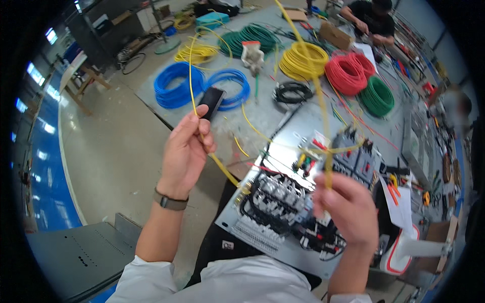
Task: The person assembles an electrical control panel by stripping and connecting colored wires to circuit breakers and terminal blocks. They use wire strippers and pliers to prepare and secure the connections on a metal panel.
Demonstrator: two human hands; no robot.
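So, the left hand and blurry right hand each pinch yellow wire. From the left one, there's a blue coil at twelve o'clock, wired panel at four.

Open air lies between the left hand and right hand, above the wired panel, but a yellow wire slants from the left hand to the panel's edge and a yellow strand rises steeply from the right. Beyond the left hand lie blue coils and a black block; leftward is open floor.
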